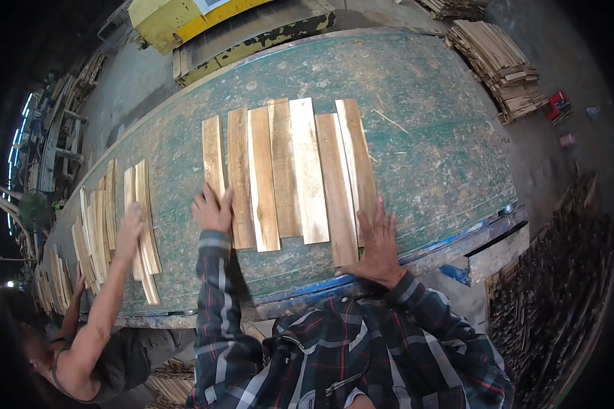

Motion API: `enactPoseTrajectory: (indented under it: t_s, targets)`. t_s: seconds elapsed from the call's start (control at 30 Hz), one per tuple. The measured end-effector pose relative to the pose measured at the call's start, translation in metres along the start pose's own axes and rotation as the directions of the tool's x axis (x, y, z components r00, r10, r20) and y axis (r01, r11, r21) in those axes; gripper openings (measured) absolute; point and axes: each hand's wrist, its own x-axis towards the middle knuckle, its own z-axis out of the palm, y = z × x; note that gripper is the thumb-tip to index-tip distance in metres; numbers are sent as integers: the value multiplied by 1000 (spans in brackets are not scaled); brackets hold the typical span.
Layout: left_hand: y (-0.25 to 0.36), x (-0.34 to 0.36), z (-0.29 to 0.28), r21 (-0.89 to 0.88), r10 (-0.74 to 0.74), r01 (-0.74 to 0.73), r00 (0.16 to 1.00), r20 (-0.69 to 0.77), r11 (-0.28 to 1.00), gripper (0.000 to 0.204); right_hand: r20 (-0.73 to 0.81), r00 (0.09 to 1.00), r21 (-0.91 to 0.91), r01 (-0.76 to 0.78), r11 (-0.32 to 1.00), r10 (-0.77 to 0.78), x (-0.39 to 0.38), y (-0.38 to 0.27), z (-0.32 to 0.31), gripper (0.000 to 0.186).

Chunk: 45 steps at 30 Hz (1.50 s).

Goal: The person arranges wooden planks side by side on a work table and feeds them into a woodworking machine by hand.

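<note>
Several narrow wooden boards point(275, 170) lie side by side on a worn green tabletop point(436, 157). At the row's left end is a shorter board point(213, 151), a gap apart from its neighbour. My left hand point(213, 213) is closed over the near end of this board, thumb along its right edge and fingers at its left. My right hand point(381, 249) lies with fingers spread against the near ends of the rightmost boards point(356, 150). It touches them without wrapping round them. The boards' near and far ends are not level.
On the left a co-worker point(92, 334) handles other boards point(143, 211) on the same table. A yellow machine point(205, 27) stands beyond the far edge. Stacked wood point(494, 61) is at the far right, and a large pile of sticks point(552, 320) lies at the near right.
</note>
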Motion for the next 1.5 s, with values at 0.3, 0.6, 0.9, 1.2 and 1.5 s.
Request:
enactPoseTrajectory:
  t_s: [0.3, 0.6, 0.9, 1.2, 1.5]
  targets:
    - [89, -99, -32, 75, 200, -231, 934, 295, 970, 138, -12, 999, 96, -34, 995, 35, 42, 38, -15, 125]
    - [99, -25, -9, 168, 129, -190, 939, 319, 967, 127, 58, 998, -1, -23, 1000, 23, 155, 46, -20, 126]
    - [63, 402, 102, 267, 33, -10, 996, -79, 964, 102, -173, 985, -187, -45, 981, 12, 595, 89, -35, 123]
    - [48, 128, 42, -20, -133, 131, 984, -116, 991, 53, -352, 876, 211, 417, 884, -329, 346, 45, 3, 21]
    - [130, -142, -91, -143, -147, 169, 977, 155, 975, 55, -27, 983, 718, -107, 688, 182, 91, -14, -7, 35]
